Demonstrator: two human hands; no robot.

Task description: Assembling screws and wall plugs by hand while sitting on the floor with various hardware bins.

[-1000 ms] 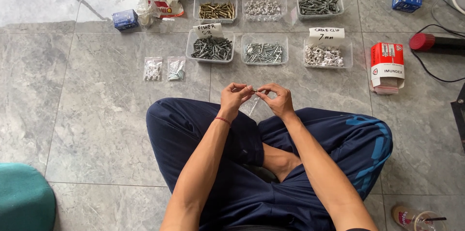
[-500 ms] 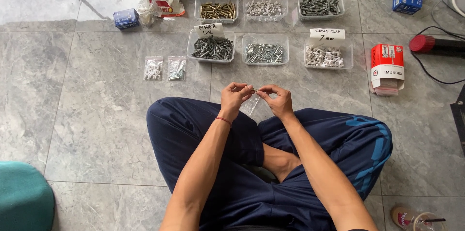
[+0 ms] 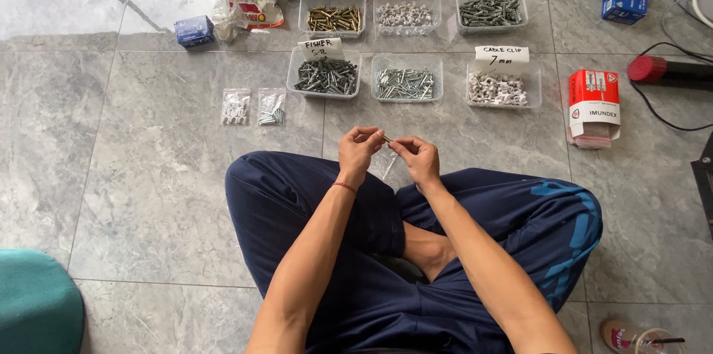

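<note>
My left hand (image 3: 359, 147) and right hand (image 3: 417, 158) are raised together over my crossed legs, fingertips pinched on the two ends of one small screw (image 3: 387, 138); a clear plastic bag (image 3: 384, 164) hangs just beneath them.

Risk, as I judge it: the screw is held only by its tips, so a slip would drop it into my lap or onto the grey tile floor (image 3: 148, 176), where it could roll away. The bag mouth looks limp and could be missed.

Surroundings: at 12 o'clock sit six clear trays of fasteners, nearest the tray of silver screws (image 3: 405, 83). At 10 o'clock lie two filled bags (image 3: 253, 106). At 2 o'clock a red and white carton (image 3: 593, 106). Nothing stands between my hands and the trays.
</note>
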